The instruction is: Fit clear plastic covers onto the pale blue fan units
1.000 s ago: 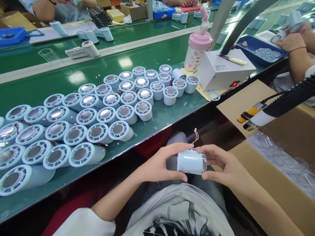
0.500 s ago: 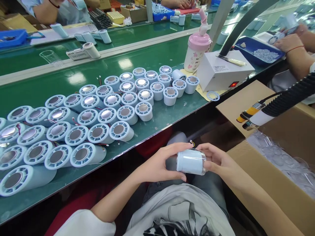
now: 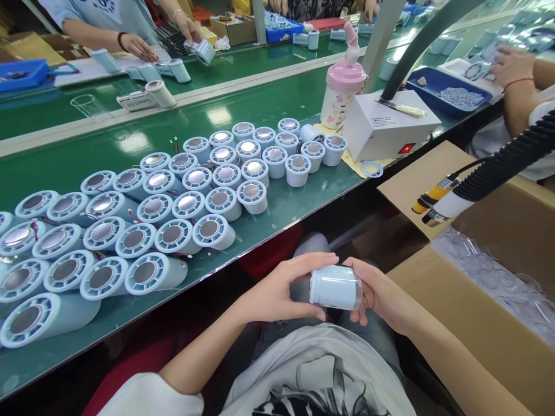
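I look down on a long green tabletop (image 3: 277,104) whose near edge runs from lower left up toward the right. Packed along that edge, from the left end to about its middle, sits a crowd of pale blue cylinders (image 3: 143,208), each showing a slotted end with a shiny metal disc; thin red wires poke out between some. Beyond them, toward the right end, stands a white box (image 3: 390,124) with a lit red switch, and a pink-lidded bottle (image 3: 340,95) just beside it. Off the tabletop to my right is an open cardboard carton (image 3: 477,312) holding clear plastic caps.

Below the near edge, over my lap, both hands hold one pale blue cylinder (image 3: 336,287) lying on its side. My left hand (image 3: 281,292) grips its left end with thumb below and fingers over the top; my right hand (image 3: 381,294) wraps the right end, where a clear cap now sits. The coloured wire tail that stuck up from that end a second ago no longer shows, so I judge it tucked under the cap and the cap pressed closer home.

A white label (image 3: 137,99) at the far edge carries print too small to read; the box's label is likewise illegible.
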Motion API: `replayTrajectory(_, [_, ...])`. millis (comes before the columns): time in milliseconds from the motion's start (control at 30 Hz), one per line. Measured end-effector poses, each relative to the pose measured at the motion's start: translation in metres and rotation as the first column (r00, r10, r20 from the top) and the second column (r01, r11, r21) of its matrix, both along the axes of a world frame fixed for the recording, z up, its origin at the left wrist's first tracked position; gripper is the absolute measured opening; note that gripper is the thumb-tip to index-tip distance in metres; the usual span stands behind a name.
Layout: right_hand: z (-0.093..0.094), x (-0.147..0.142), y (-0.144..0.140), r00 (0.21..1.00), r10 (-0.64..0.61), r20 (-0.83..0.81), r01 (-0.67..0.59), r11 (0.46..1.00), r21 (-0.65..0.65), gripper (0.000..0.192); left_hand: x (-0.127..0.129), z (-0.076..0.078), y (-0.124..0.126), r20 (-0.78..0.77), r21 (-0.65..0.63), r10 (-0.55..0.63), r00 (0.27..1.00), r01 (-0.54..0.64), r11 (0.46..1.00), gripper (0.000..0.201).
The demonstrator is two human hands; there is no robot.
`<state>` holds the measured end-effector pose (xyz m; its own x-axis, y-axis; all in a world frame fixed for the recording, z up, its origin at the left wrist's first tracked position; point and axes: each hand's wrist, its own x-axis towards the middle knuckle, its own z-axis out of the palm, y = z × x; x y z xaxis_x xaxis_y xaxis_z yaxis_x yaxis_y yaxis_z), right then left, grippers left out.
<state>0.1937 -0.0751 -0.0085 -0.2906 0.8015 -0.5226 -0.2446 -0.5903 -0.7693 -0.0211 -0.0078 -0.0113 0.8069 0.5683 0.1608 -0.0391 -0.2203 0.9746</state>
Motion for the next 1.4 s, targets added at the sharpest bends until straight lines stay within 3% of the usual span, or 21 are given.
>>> replayTrajectory(300, [-0.001, -0.002, 0.002, 0.981, 0.061, -0.185, -0.112, 0.953, -0.282, 0.061, 0.001, -0.006, 0.002, 0.048, -0.018, -0.02, 0.999, 0.021, 1.0, 0.079])
replayTrajectory(467, [0.001, -0.001, 0.003, 0.979, 0.123, -0.165, -0.173, 0.926, -0.335, 0.073, 0.004, -0.001, -0.005, 0.016, -0.077, 0.04, 0.999, -0.038, 0.996, 0.07])
replayTrajectory(533, [-0.002, 0.0, 0.0, 0.981, 0.176, -0.078, -0.191, 0.949, -0.251, 0.079, 0.005, 0.003, -0.007, -0.009, -0.145, 0.057, 0.998, -0.058, 0.988, 0.066])
replayTrajectory(600, [-0.007, 0.004, -0.005, 0.984, 0.148, 0.097, -0.151, 0.988, 0.015, 0.078, 0.005, 0.007, -0.009, -0.036, -0.229, 0.08, 0.996, -0.086, 0.97, 0.063])
replayTrajectory(633, [-0.009, 0.006, -0.007, 0.974, 0.087, 0.209, -0.131, 0.97, 0.205, 0.074, 0.005, 0.008, -0.009, -0.048, -0.269, 0.088, 0.995, -0.097, 0.958, 0.062])
replayTrajectory(667, [-0.011, 0.009, -0.009, 0.949, 0.007, 0.316, -0.142, 0.904, 0.404, 0.071, 0.004, 0.009, -0.01, -0.056, -0.305, 0.09, 0.994, -0.103, 0.947, 0.062])
replayTrajectory(700, [-0.012, 0.012, -0.011, 0.912, -0.073, 0.405, -0.192, 0.795, 0.576, 0.069, 0.004, 0.011, -0.01, -0.064, -0.336, 0.089, 0.994, -0.105, 0.936, 0.062])
replayTrajectory(767, [-0.013, 0.017, -0.013, 0.841, -0.179, 0.51, -0.344, 0.552, 0.76, 0.064, 0.003, 0.012, -0.009, -0.09, -0.392, 0.065, 0.994, -0.095, 0.915, 0.062])
replayTrajectory(800, [-0.013, 0.018, -0.014, 0.824, -0.188, 0.535, -0.395, 0.486, 0.779, 0.061, 0.002, 0.013, -0.008, -0.11, -0.411, 0.04, 0.993, -0.082, 0.908, 0.063])
replayTrajectory(833, [-0.012, 0.019, -0.014, 0.825, -0.169, 0.539, -0.407, 0.482, 0.776, 0.058, 0.002, 0.014, -0.008, -0.126, -0.42, 0.017, 0.992, -0.069, 0.905, 0.065])
replayTrajectory(867, [-0.01, 0.019, -0.014, 0.844, -0.126, 0.521, -0.38, 0.544, 0.748, 0.056, 0.002, 0.015, -0.007, -0.133, -0.42, 0.002, 0.991, -0.058, 0.906, 0.069])
replayTrajectory(967, [-0.004, 0.016, -0.014, 0.953, -0.007, 0.302, -0.159, 0.839, 0.52, 0.051, 0.002, 0.017, -0.004, -0.076, -0.396, -0.001, 0.997, -0.03, 0.918, 0.077])
replayTrajectory(1033, [-0.001, 0.014, -0.014, 0.988, 0.001, 0.156, -0.059, 0.928, 0.368, 0.048, 0.002, 0.017, -0.003, -0.024, -0.409, -0.001, 1.0, -0.009, 0.912, 0.074])
replayTrajectory(1100, [0.0, 0.014, -0.015, 0.991, -0.003, 0.13, -0.038, 0.949, 0.312, 0.046, 0.002, 0.016, -0.003, -0.012, -0.457, -0.022, 1.0, 0.015, 0.89, 0.072])
replayTrajectory(1233, [-0.006, 0.018, -0.016, 0.97, 0.015, 0.243, -0.093, 0.945, 0.312, 0.045, 0.003, 0.009, -0.006, -0.012, -0.551, -0.037, 0.999, 0.024, 0.834, 0.077])
replayTrajectory(1400, [-0.012, 0.013, -0.015, 0.971, 0.008, 0.238, -0.074, 0.961, 0.268, 0.046, 0.01, -0.003, -0.01, -0.08, -0.63, 0.0, 0.997, -0.05, 0.775, 0.079])
